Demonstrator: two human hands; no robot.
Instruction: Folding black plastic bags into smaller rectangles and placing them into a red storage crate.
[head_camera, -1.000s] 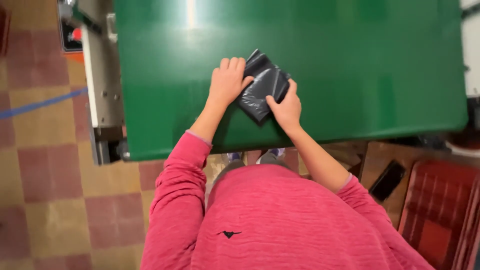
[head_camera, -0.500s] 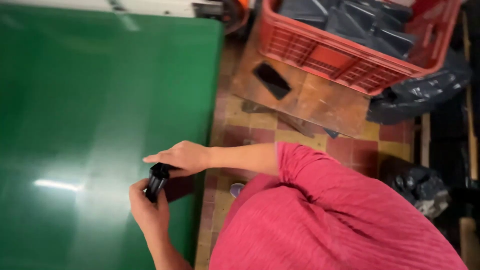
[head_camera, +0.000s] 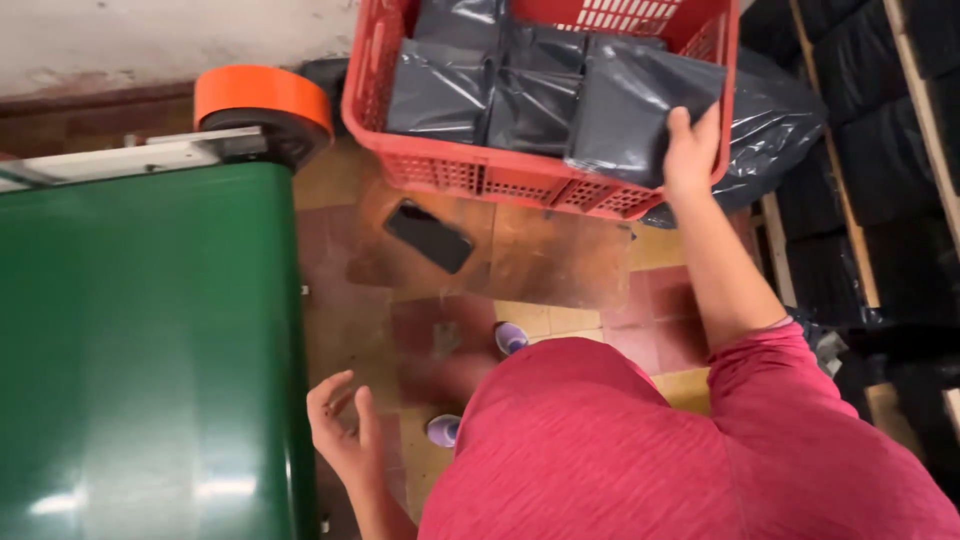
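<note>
1. The view is swinging away from the green table: half a second ago both hands were pinching a small dark folded packet at the table's edge, and now the right hand (head_camera: 692, 150) is reaching out to the red slatted plastic crate (head_camera: 470, 172) while the left hand (head_camera: 340, 432) is dropping back empty.
2. The right hand is closing over the top edge of a dark grey glossy plastic packet (head_camera: 630, 105), thumb on the near face, fingers hidden behind it. The packet is leaning at the crate's right end, just over the rim.
3. The left hand is hanging open, fingers loosely curled, holding nothing, just beside the glossy green table (head_camera: 150, 350).
4. More dark grey plastic packets (head_camera: 470, 85) are standing packed in the crate to the left of the gripped one.
5. Judging from this, a firm grip low on the slippery film is paying off best; lifting straight up should be keeping the neighbours from dragging along.
6. A flat black phone-like slab (head_camera: 429, 235) is lying on the brown board under the crate; the orange tape roll (head_camera: 262, 97) is sitting at the table's far corner.
</note>
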